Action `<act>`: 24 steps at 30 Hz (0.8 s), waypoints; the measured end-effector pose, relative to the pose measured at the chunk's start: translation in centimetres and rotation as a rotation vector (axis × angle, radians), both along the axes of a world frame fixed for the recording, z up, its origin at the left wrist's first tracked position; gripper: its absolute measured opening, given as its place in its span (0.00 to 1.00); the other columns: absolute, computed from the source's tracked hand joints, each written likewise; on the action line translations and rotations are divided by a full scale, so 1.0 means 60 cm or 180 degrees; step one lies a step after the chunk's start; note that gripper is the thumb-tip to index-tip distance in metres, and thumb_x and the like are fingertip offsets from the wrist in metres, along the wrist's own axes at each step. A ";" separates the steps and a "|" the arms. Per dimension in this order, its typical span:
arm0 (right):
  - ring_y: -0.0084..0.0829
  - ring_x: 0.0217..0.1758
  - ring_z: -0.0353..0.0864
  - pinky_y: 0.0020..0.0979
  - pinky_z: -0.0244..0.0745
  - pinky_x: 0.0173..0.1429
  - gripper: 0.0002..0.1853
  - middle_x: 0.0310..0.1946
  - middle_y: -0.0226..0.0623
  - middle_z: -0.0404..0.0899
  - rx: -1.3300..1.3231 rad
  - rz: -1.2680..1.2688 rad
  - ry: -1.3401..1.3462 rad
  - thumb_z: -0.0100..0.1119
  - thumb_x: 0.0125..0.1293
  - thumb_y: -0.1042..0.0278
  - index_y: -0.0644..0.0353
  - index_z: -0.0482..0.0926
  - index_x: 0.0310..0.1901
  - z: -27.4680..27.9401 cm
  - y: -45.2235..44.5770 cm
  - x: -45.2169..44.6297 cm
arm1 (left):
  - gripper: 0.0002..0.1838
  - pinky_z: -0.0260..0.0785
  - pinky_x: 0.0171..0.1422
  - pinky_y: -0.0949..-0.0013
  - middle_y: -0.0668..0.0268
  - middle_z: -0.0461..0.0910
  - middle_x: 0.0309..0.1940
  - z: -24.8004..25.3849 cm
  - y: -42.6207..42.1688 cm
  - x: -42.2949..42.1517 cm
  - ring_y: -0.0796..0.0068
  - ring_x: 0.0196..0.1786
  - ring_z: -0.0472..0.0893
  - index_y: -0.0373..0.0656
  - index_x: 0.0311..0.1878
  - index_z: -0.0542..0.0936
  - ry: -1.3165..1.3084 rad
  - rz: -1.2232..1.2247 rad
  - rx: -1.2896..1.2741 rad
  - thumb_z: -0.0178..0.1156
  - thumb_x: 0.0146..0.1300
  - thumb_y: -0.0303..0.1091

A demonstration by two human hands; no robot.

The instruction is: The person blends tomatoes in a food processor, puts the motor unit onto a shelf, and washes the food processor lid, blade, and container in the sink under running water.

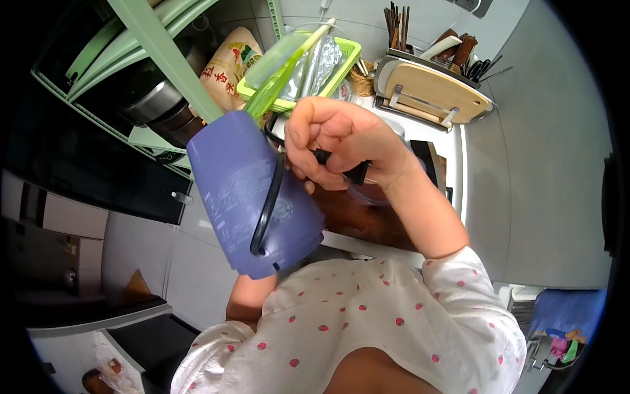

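A blue-purple plastic appliance body (243, 190), like a blender base with pale printing on its side, is held tilted up in front of my chest. A black power cord (268, 210) runs along it from its lower end. My right hand (348, 141) is closed around the black plug (356, 173) on the cord, fingers curled, just right of the body. My left forearm (251, 295) goes up behind the body and supports it; most of my left hand is hidden there. Below my right wrist, a clear container (372, 192) with reddish contents is partly covered.
A green basket (351, 52) with packages stands at the back beside a rice bag (226, 69). Right of it, a rack holds a wooden cutting board (436, 88), knives and chopsticks. A green shelf (167, 56) rises at left. A brown board (367, 223) lies on the counter.
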State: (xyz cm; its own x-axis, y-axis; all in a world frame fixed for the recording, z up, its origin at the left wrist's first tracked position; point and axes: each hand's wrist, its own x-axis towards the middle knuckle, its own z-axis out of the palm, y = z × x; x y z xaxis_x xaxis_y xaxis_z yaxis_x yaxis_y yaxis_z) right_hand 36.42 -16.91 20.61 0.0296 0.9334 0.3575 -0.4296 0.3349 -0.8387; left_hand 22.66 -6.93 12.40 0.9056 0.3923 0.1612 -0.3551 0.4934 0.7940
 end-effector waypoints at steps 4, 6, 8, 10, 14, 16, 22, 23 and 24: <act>0.27 0.19 0.68 0.32 0.70 0.44 0.16 0.27 0.42 0.71 -0.0021 0.0069 0.0012 0.49 0.41 0.81 0.64 0.68 0.37 -0.043 0.016 -0.038 | 0.18 0.67 0.39 0.75 0.65 0.71 0.44 0.002 0.023 -0.033 0.77 0.40 0.72 0.39 0.55 0.67 -0.0009 0.0469 0.0065 0.51 0.62 0.30; 0.26 0.16 0.67 0.28 0.68 0.32 0.16 0.27 0.42 0.71 -0.0273 0.0018 0.0379 0.46 0.39 0.82 0.65 0.68 0.36 -0.052 0.018 -0.057 | 0.24 0.67 0.42 0.69 0.63 0.68 0.51 0.009 0.050 -0.050 0.74 0.43 0.73 0.40 0.60 0.64 -0.0397 0.0023 -0.0835 0.51 0.62 0.35; 0.27 0.16 0.68 0.24 0.66 0.20 0.17 0.27 0.40 0.72 -0.0453 0.0027 0.0892 0.44 0.37 0.84 0.65 0.68 0.35 -0.063 0.023 -0.067 | 0.15 0.71 0.33 0.70 0.51 0.72 0.54 0.049 0.052 -0.058 0.70 0.34 0.77 0.44 0.51 0.70 -0.0382 -0.0157 -0.1901 0.49 0.66 0.41; 0.29 0.20 0.69 0.24 0.69 0.29 0.17 0.27 0.42 0.72 -0.0357 -0.0008 0.0746 0.44 0.40 0.83 0.66 0.67 0.38 -0.085 0.035 -0.074 | 0.22 0.68 0.43 0.62 0.51 0.67 0.57 0.015 0.077 -0.062 0.64 0.43 0.75 0.42 0.57 0.64 -0.0777 -0.0627 -0.2099 0.48 0.65 0.44; 0.33 0.38 0.74 0.28 0.67 0.52 0.22 0.36 0.46 0.76 -0.0355 -0.0441 0.0438 0.45 0.46 0.82 0.67 0.68 0.47 -0.080 0.033 -0.072 | 0.30 0.65 0.54 0.53 0.47 0.62 0.58 0.012 0.089 -0.060 0.54 0.54 0.71 0.37 0.63 0.58 -0.0276 -0.0274 -0.0819 0.47 0.63 0.47; 0.29 0.48 0.74 0.27 0.66 0.54 0.21 0.45 0.44 0.77 -0.0697 -0.1164 -0.0041 0.48 0.54 0.78 0.67 0.70 0.53 -0.076 0.024 -0.053 | 0.29 0.66 0.52 0.53 0.47 0.62 0.58 -0.017 0.112 -0.058 0.52 0.56 0.70 0.34 0.61 0.59 -0.1058 -0.0810 -0.2225 0.48 0.63 0.45; 0.19 0.30 0.76 0.22 0.70 0.35 0.07 0.27 0.31 0.79 -0.2037 -0.2351 -0.1308 0.55 0.60 0.71 0.64 0.77 0.37 -0.123 0.033 0.026 | 0.28 0.66 0.52 0.52 0.47 0.64 0.55 -0.030 0.134 -0.028 0.52 0.54 0.71 0.33 0.60 0.62 -0.1007 -0.0489 -0.1659 0.47 0.64 0.44; 0.19 0.30 0.76 0.22 0.70 0.35 0.07 0.27 0.31 0.79 -0.2038 -0.2360 -0.1282 0.55 0.60 0.71 0.64 0.77 0.37 -0.124 0.037 0.024 | 0.27 0.67 0.52 0.52 0.46 0.65 0.55 -0.031 0.136 -0.022 0.52 0.54 0.72 0.33 0.60 0.62 -0.0955 -0.0389 -0.1551 0.47 0.64 0.44; 0.17 0.29 0.73 0.19 0.68 0.34 0.07 0.25 0.28 0.77 -0.1888 -0.2645 -0.1406 0.54 0.62 0.69 0.64 0.76 0.36 -0.125 0.040 0.014 | 0.27 0.67 0.52 0.52 0.46 0.66 0.54 -0.032 0.135 -0.016 0.52 0.54 0.72 0.33 0.60 0.62 -0.0892 -0.0302 -0.1446 0.47 0.64 0.44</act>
